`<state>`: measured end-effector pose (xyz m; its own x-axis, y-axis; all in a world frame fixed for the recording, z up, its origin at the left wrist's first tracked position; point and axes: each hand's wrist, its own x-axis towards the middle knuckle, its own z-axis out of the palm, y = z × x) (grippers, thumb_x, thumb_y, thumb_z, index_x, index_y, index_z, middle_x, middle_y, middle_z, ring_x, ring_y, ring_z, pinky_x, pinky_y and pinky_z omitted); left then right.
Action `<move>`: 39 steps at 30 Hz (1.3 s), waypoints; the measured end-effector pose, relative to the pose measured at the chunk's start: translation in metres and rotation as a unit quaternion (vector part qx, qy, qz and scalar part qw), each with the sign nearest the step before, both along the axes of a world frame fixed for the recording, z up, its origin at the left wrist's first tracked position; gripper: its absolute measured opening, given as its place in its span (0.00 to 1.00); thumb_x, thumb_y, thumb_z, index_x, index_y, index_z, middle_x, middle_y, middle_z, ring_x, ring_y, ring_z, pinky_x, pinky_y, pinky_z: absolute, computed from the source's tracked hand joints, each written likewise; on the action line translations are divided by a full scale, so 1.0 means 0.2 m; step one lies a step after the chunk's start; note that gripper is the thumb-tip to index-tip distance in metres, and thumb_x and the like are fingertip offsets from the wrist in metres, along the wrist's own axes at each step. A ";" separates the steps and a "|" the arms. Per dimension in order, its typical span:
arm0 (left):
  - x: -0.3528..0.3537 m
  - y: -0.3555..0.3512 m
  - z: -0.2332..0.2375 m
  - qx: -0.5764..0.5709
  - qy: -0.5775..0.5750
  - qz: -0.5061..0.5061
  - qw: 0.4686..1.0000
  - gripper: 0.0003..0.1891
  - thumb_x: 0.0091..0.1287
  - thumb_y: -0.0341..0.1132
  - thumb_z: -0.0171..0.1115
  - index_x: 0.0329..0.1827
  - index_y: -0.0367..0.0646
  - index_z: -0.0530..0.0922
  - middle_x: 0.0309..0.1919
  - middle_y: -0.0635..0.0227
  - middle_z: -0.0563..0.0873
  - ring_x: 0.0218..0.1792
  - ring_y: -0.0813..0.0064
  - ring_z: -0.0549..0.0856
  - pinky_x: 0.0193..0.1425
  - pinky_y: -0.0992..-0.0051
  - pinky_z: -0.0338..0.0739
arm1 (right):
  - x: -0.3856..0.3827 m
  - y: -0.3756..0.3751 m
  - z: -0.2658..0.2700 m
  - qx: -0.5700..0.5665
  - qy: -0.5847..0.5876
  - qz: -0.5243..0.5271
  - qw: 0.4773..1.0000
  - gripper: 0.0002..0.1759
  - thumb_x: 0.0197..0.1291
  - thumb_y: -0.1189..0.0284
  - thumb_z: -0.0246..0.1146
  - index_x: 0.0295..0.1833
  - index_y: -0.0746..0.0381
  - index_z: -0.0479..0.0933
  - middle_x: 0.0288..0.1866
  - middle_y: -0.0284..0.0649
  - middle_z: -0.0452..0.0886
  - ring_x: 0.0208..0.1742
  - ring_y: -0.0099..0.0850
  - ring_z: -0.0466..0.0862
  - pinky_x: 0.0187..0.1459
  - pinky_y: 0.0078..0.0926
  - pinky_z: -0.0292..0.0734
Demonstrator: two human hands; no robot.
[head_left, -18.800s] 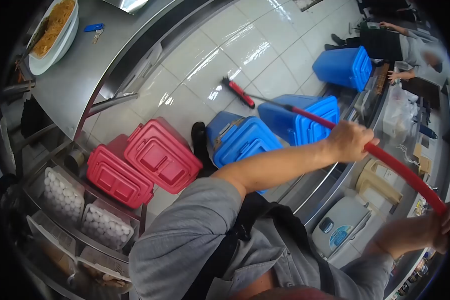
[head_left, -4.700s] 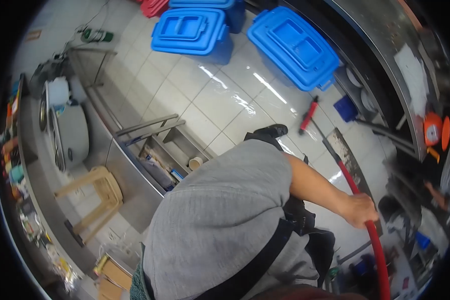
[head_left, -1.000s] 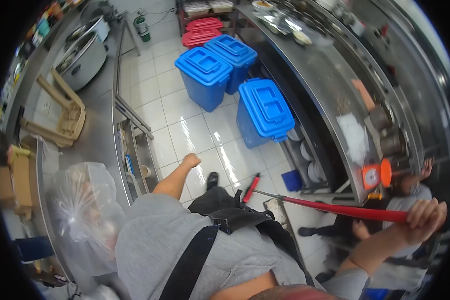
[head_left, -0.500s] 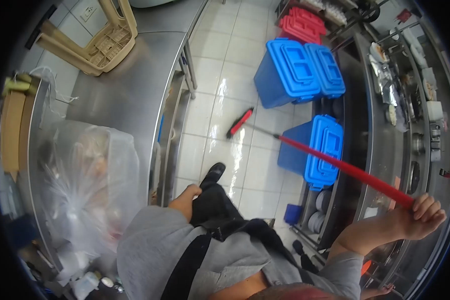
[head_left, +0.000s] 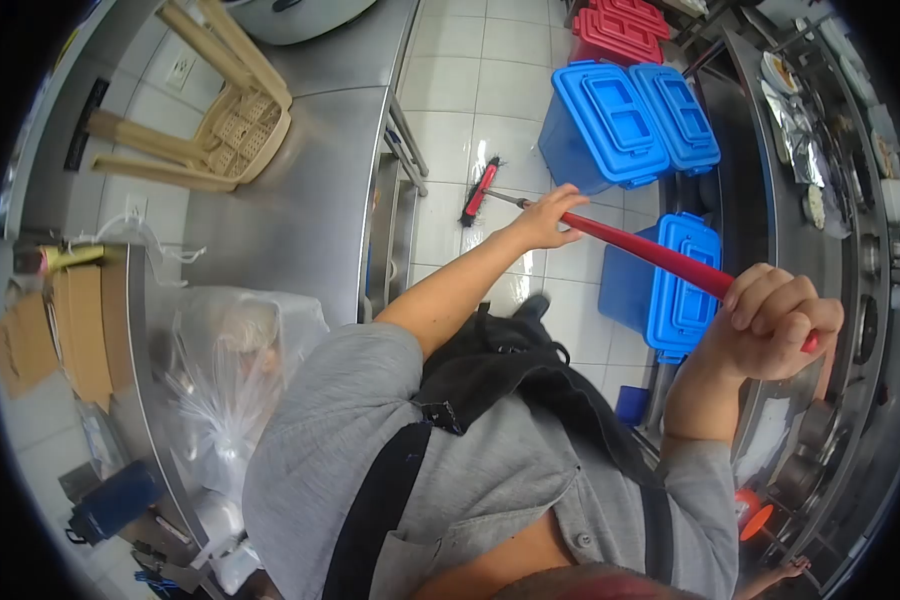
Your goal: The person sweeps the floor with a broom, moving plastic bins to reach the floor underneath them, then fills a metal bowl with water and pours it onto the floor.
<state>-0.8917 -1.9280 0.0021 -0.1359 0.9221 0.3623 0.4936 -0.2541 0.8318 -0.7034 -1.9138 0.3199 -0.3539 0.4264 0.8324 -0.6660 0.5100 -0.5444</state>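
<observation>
A broom with a red handle (head_left: 660, 256) slants across the view. Its red head with dark bristles (head_left: 480, 191) rests on the white tiled floor. My right hand (head_left: 778, 322) is wrapped round the upper end of the handle, and a bit of red shows past the fingers. Lower down, near the metal-coloured joint, my left hand (head_left: 548, 219) closes on the same handle. A blue lidded bin (head_left: 620, 275) stands just below the stretch of handle between both hands.
Two more blue bins (head_left: 610, 120) and red lidded bins (head_left: 620, 35) stand farther along the right. On the left, a steel table (head_left: 300, 190) carries an upturned beige stool (head_left: 245, 130) and a filled plastic bag (head_left: 240, 370). Another person's hand (head_left: 792, 568) shows at lower right.
My left hand has risen from beside my leg onto the broom handle. My right hand has come lower and inward, and the broom head sits farther up the view.
</observation>
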 end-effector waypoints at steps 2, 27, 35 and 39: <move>0.00 0.15 -0.01 -0.176 0.036 -0.083 0.980 0.14 0.50 0.37 0.67 0.39 0.45 0.80 0.41 0.56 0.83 0.46 0.55 0.80 0.49 0.63 0.74 | 0.00 0.10 -0.01 -0.021 0.015 -0.012 1.000 0.10 0.63 0.78 0.52 0.29 0.61 0.61 0.17 0.37 0.67 0.15 0.25 0.70 0.17 0.24 0.70; -1.56 1.20 -0.44 -0.334 0.149 0.373 0.853 0.06 0.55 0.34 0.62 0.31 0.43 0.77 0.33 0.55 0.82 0.39 0.53 0.82 0.45 0.58 0.76 | -1.33 1.75 -0.75 -0.289 -0.163 0.052 0.942 0.12 0.69 0.70 0.49 0.31 0.61 0.64 0.23 0.38 0.71 0.29 0.32 0.76 0.45 0.41 0.75; -2.30 1.41 -0.96 -0.315 0.103 0.523 0.785 0.08 0.53 0.28 0.64 0.35 0.41 0.76 0.42 0.54 0.79 0.49 0.55 0.78 0.54 0.63 0.74 | -2.26 2.36 -1.21 -0.451 -0.244 0.063 0.856 0.11 0.69 0.69 0.50 0.33 0.62 0.66 0.25 0.40 0.75 0.34 0.32 0.78 0.50 0.35 0.73; -2.56 1.70 -1.13 -0.331 0.159 0.412 0.834 0.10 0.54 0.34 0.66 0.20 0.41 0.76 0.25 0.59 0.80 0.35 0.57 0.80 0.40 0.61 0.74 | -2.48 2.77 -1.20 -0.456 -0.180 0.046 0.871 0.16 0.70 0.68 0.49 0.28 0.62 0.64 0.19 0.37 0.70 0.23 0.30 0.71 0.36 0.33 0.73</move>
<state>-1.4040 -1.5884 -0.2246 -0.8162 0.5756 -0.0501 0.4963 0.7430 0.4490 -1.1992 -1.3594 0.0792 -0.5889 0.8082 -0.0090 -0.3835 -0.2892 -0.8771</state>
